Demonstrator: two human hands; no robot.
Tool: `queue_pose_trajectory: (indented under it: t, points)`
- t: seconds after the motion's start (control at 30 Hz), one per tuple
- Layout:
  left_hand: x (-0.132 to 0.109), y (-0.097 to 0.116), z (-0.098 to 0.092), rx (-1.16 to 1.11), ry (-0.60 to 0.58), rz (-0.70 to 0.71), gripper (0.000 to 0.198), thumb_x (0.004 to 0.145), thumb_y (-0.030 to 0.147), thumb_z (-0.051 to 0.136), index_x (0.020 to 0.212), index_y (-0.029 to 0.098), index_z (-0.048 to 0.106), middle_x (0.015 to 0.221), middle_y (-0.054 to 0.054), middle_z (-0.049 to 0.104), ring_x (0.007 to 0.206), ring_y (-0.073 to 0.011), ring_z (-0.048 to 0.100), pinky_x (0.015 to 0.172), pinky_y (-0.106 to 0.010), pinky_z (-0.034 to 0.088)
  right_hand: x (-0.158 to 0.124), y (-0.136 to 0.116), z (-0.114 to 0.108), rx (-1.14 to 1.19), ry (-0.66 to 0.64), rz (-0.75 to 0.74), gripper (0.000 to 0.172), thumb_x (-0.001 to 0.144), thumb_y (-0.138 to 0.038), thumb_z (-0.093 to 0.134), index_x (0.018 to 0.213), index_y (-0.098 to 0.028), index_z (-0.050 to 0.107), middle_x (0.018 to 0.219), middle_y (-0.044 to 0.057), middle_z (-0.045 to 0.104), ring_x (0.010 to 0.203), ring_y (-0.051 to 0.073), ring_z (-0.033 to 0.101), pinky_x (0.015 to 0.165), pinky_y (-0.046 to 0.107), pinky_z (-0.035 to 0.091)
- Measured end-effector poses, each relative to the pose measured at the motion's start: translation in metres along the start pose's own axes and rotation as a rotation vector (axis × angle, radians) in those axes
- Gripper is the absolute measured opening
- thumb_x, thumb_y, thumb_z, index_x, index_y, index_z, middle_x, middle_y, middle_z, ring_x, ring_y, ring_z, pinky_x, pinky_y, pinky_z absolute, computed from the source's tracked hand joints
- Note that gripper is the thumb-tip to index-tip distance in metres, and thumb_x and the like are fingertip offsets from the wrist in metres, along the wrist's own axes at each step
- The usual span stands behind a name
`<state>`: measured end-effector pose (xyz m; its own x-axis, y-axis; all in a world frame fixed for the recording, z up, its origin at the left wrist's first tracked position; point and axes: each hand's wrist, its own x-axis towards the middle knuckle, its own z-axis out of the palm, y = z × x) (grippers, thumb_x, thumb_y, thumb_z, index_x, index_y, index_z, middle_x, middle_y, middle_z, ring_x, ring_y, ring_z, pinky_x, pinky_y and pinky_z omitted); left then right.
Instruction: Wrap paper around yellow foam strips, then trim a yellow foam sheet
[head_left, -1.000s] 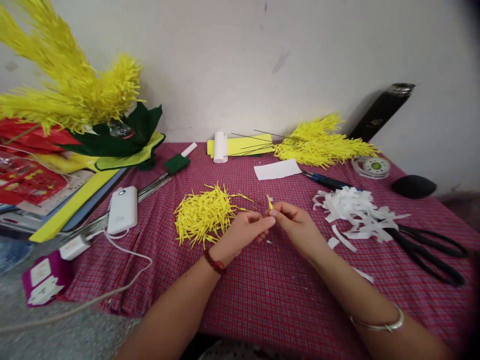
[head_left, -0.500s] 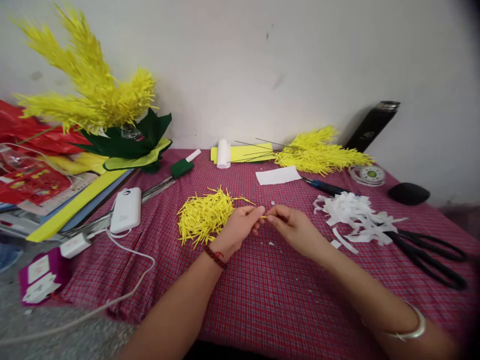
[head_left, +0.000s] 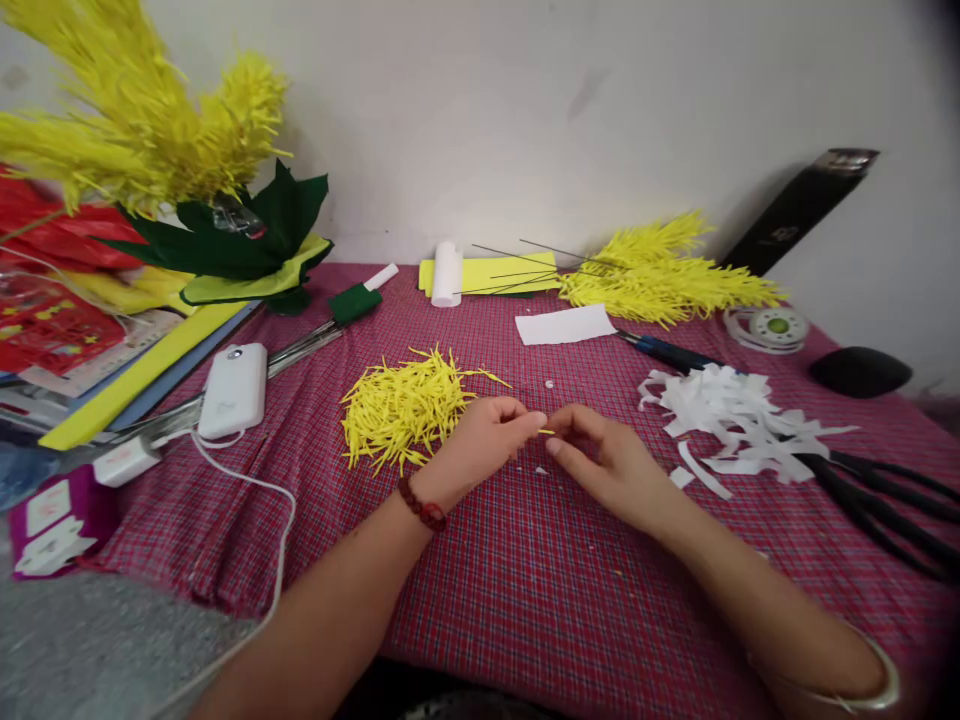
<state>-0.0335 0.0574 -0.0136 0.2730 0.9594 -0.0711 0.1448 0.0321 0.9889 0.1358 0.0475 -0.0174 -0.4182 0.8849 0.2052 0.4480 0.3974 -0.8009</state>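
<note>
Since the frame half a second ago, the thumb and forefinger of the right hand (head_left: 615, 468) have parted; they now stand spread around the tip of a thin yellow strip (head_left: 547, 432). The left hand (head_left: 487, 440) pinches that strip between thumb and fingers, so it seems to carry the piece alone, with the twisting motion apparently paused; the tip is too small to rule out contact. The strip is above the checked cloth (head_left: 540, 580), right of the yellow pile (head_left: 401, 410).
</note>
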Motion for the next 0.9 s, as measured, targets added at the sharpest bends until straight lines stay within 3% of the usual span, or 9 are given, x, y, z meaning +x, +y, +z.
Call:
queue_pose_trajectory:
  t: [0.2, 0.6, 0.8, 0.9]
  points:
    - [-0.006, 0.01, 0.006, 0.185, 0.032, 0.072, 0.031, 0.082, 0.033, 0.055, 0.057, 0.017, 0.046, 0.055, 0.005, 0.04, 0.053, -0.0083, 0.035, 0.052, -0.025, 0.027, -0.001, -0.003, -0.006, 0.013, 0.028, 0.009, 0.02, 0.085, -0.027, 0.046, 0.065, -0.022, 0.049, 0.056, -0.003, 0.046, 0.053, 0.013, 0.044, 0.051, 0.026, 0.034]
    - [-0.006, 0.006, 0.008, 0.249, 0.022, 0.104, 0.038, 0.089, 0.039, 0.046, 0.056, 0.018, 0.045, 0.053, 0.004, 0.042, 0.052, -0.0095, 0.039, 0.052, -0.026, 0.028, -0.002, 0.0, -0.004, -0.05, 0.103, -0.031, 0.015, 0.081, -0.022, 0.048, 0.066, -0.022, 0.051, 0.06, -0.002, 0.054, 0.057, 0.013, 0.05, 0.055, 0.027, 0.037]
    - [-0.008, 0.008, 0.008, 0.254, -0.098, 0.09, 0.037, 0.087, 0.042, 0.047, 0.058, 0.018, 0.045, 0.056, 0.004, 0.041, 0.053, -0.0093, 0.038, 0.052, -0.025, 0.028, -0.002, 0.001, -0.004, -0.052, 0.103, -0.052, 0.016, 0.08, -0.019, 0.045, 0.065, -0.022, 0.049, 0.058, -0.003, 0.05, 0.054, 0.012, 0.045, 0.052, 0.026, 0.034]
    - [-0.01, 0.011, 0.01, 0.226, -0.093, 0.078, 0.028, 0.084, 0.036, 0.051, 0.063, 0.018, 0.049, 0.058, 0.004, 0.042, 0.054, -0.0093, 0.037, 0.051, -0.025, 0.028, -0.003, -0.001, -0.005, -0.044, 0.105, -0.059, 0.018, 0.082, -0.019, 0.044, 0.065, -0.022, 0.049, 0.057, -0.003, 0.048, 0.053, 0.012, 0.044, 0.051, 0.025, 0.032]
